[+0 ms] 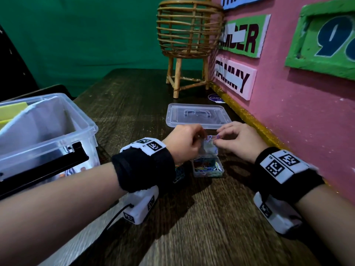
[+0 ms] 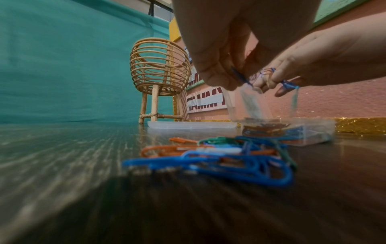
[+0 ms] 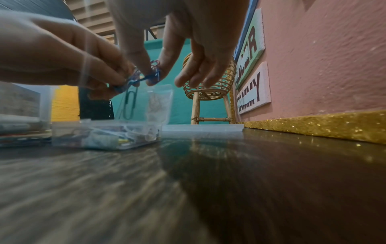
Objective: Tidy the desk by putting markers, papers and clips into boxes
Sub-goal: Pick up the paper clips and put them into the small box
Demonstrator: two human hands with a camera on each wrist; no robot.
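Note:
Both hands meet above a small clear clip box [image 1: 208, 167] whose hinged lid [image 1: 209, 148] stands up. My left hand [image 1: 185, 143] and right hand [image 1: 233, 140] each pinch one end of a tangle of blue paper clips [image 3: 144, 77] just over the box. One clip [image 3: 130, 104] dangles from the tangle. The box [image 2: 292, 130] holds several coloured clips. A loose pile of blue, orange and green clips [image 2: 221, 156] lies on the desk under my left wrist, left of the box.
A large clear storage box [image 1: 48, 135] with papers stands at the left. Its flat lid [image 1: 197, 116] lies beyond my hands. A rattan basket on legs [image 1: 189, 41] stands at the back. The pink wall with signs [image 1: 288, 93] runs along the right.

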